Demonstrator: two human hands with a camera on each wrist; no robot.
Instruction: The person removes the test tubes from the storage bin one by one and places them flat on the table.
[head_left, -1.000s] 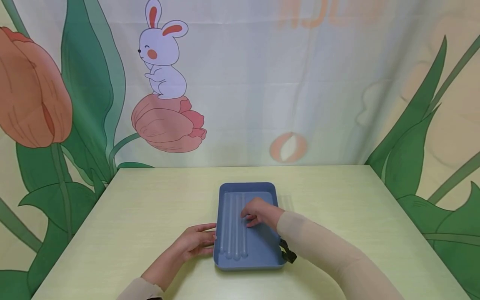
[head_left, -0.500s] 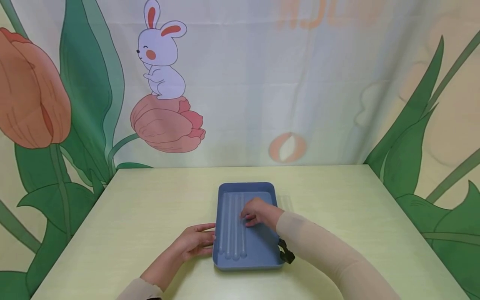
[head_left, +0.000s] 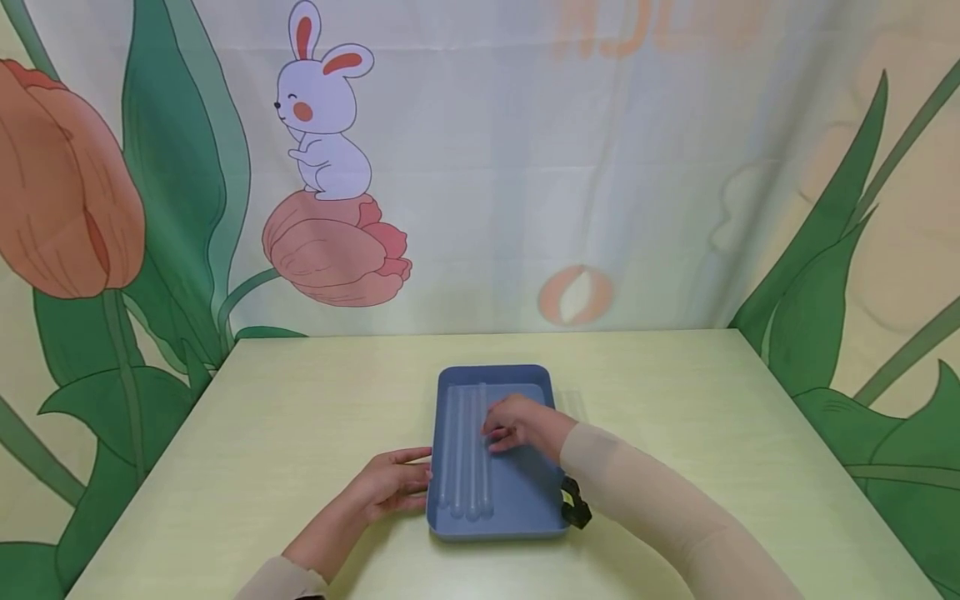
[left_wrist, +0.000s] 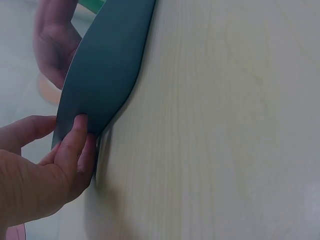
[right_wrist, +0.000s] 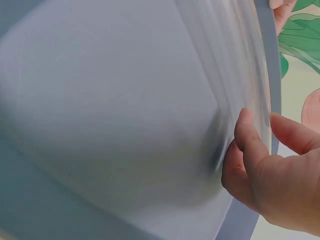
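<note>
A blue rectangular tray (head_left: 528,500) lies on the table with several clear, round-ended tubes, like test tubes (head_left: 456,467), side by side along its left half. My right hand (head_left: 512,423) reaches over the tray's right side. Its thumb and curled fingers pinch the rightmost tube (head_left: 486,479) near its upper half; in the right wrist view the fingertips (right_wrist: 245,117) stand at the tubes. My left hand (head_left: 393,482) rests on the tray's left side. Its fairly straight fingers (left_wrist: 72,145) touch the outer wall and rim in the left wrist view.
Right of the tray, partly behind the right forearm, a clear object (head_left: 572,404) lies on the pale table (head_left: 337,392). A black strap-like piece (head_left: 576,504) shows beside the tray's lower right edge, under the right sleeve. A printed curtain (head_left: 480,183) hangs behind the table.
The rightmost tube has shifted slightly, its upper end now a little farther up the tray. Both hands stay nearly where they were; the right forearm has moved slightly.
</note>
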